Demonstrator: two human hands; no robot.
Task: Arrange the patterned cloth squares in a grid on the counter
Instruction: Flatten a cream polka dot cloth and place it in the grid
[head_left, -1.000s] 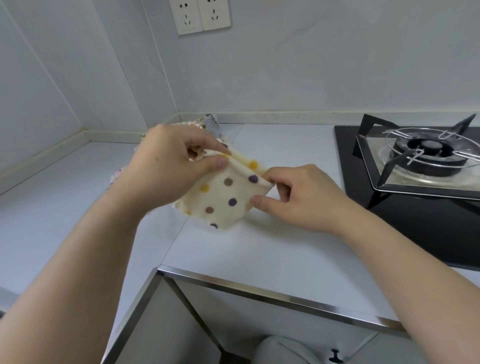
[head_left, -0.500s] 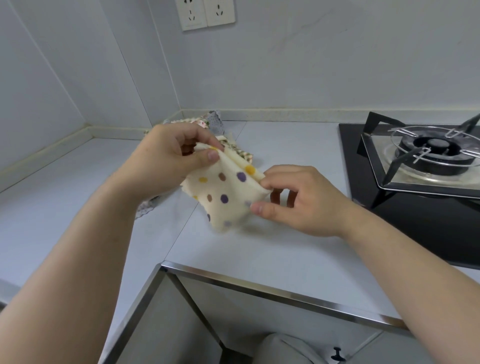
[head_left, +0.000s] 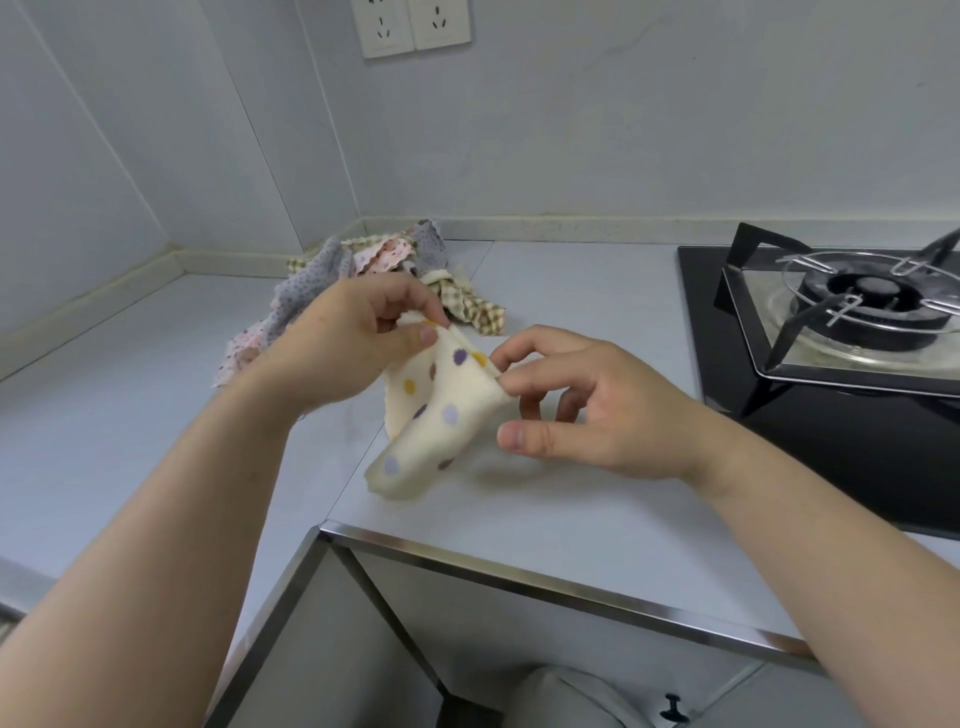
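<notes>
Above the pale grey stone counter (head_left: 571, 291), the left hand (head_left: 353, 348) pinched the top corner of a cream fabric square with purple, yellow and brown dots (head_left: 441, 410) between thumb and forefinger. The cloth hung folded, its lower end close to the surface. The right hand (head_left: 587, 410) curled its fingers at the cloth's right corner, thumb apart. Whether it gripped could not be told. A heap of patterned cloth squares (head_left: 363, 265) lay behind, in the corner. A black glass gas hob (head_left: 831, 415) sat to the right.
</notes>
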